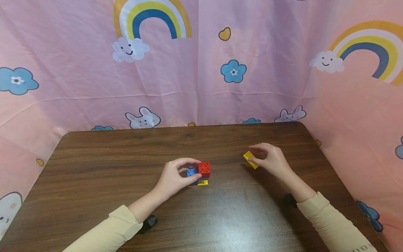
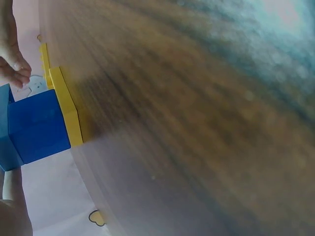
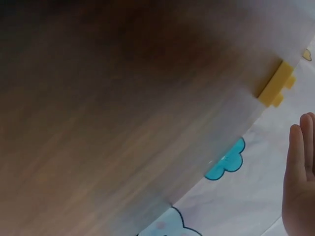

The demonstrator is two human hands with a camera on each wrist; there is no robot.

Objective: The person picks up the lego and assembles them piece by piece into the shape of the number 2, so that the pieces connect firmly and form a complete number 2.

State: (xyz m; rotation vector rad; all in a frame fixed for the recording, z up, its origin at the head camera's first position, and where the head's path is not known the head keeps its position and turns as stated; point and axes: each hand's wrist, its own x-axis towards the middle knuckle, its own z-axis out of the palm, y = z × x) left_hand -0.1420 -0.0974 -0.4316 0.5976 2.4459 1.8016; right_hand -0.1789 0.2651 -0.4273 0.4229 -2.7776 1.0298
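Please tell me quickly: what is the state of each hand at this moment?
Left hand: closed, holding the stack of red, blue and yellow bricks.
Right hand: open, close to the flat yellow brick, not gripping it.

I note a yellow brick (image 3: pixel 275 85), studs (image 3: pixel 278 100) facing away from the blurred desk (image 3: pixel 123 108); straight fingers (image 3: pixel 296 157) show apart from the brick; patterned cloth (image 3: pixel 263 157) hangs beyond.
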